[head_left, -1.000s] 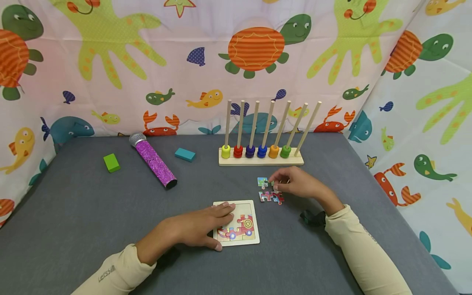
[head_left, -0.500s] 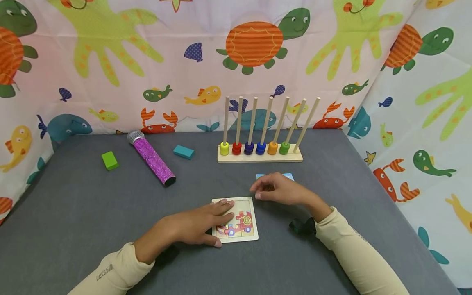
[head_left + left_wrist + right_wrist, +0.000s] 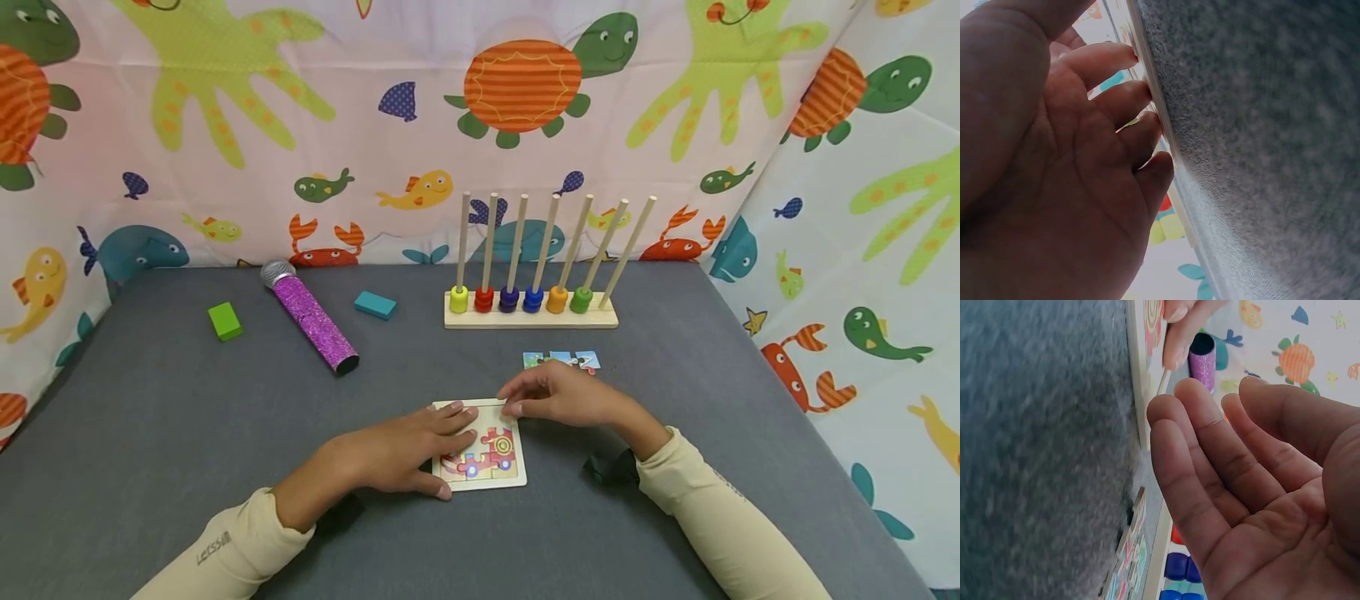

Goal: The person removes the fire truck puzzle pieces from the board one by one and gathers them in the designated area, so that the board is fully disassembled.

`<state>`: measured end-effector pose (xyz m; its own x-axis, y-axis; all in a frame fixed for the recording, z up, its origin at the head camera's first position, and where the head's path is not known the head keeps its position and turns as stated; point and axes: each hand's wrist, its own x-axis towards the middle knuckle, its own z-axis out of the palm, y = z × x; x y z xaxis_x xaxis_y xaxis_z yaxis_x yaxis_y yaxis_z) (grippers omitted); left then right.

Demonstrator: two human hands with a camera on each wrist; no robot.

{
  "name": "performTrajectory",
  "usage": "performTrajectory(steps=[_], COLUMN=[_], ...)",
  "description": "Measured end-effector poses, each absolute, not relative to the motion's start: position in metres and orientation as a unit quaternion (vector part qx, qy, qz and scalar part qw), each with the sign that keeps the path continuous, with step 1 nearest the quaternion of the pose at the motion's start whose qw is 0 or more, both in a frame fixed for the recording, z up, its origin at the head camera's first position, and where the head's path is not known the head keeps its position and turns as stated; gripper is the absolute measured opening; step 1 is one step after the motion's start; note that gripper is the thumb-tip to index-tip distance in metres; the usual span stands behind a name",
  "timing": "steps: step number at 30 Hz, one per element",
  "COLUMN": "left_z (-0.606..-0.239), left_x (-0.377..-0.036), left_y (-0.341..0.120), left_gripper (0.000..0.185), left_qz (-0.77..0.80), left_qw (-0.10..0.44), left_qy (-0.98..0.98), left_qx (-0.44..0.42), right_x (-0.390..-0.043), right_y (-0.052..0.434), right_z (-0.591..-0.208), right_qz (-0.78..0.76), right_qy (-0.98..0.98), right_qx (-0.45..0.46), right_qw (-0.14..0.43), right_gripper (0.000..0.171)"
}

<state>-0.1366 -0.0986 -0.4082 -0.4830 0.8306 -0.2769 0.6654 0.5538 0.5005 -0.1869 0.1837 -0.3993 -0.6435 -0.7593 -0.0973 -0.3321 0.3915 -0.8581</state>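
A square wooden puzzle board (image 3: 519,475) with a red vehicle picture, partly filled, lies on the grey table. My left hand (image 3: 397,454) rests across its left side, fingers spread over the board and thumb along its near left edge. Over the board's far right corner is my right hand (image 3: 566,393), fingers loosely bent, fingertips right at the rim. Between those fingertips no piece shows, and in the right wrist view the palm of this hand (image 3: 1254,512) is bare. Loose puzzle pieces (image 3: 588,360) lie just beyond the right hand, which hides some of them.
A wooden peg stand (image 3: 531,320) with coloured rings stands at the back. Farther left lie a purple glitter microphone (image 3: 311,321), a teal block (image 3: 375,305) and a green block (image 3: 225,322). A curtain with sea animals (image 3: 420,117) borders the table behind and at the sides.
My right hand has moved left and nearer, from the loose pieces to the board's far right corner. My left hand has stayed on the board. The head view has shifted slightly.
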Motion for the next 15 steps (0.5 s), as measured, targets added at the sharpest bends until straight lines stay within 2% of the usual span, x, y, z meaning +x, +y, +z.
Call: performTrajectory(steps=[15], left_z=[-0.41], left_x=[-0.1344], left_y=[-0.0985], left_gripper=[0.073], left_qz=[0.162], left_qw=[0.25], left_qy=[0.849], left_qx=[0.436], right_x=[-0.1768], right_y=[0.1751], right_z=[-0.3999], right_qz=[-0.418], right_qy=[0.8], right_qx=[-0.36], right_qw=[0.238], right_gripper=[0.024])
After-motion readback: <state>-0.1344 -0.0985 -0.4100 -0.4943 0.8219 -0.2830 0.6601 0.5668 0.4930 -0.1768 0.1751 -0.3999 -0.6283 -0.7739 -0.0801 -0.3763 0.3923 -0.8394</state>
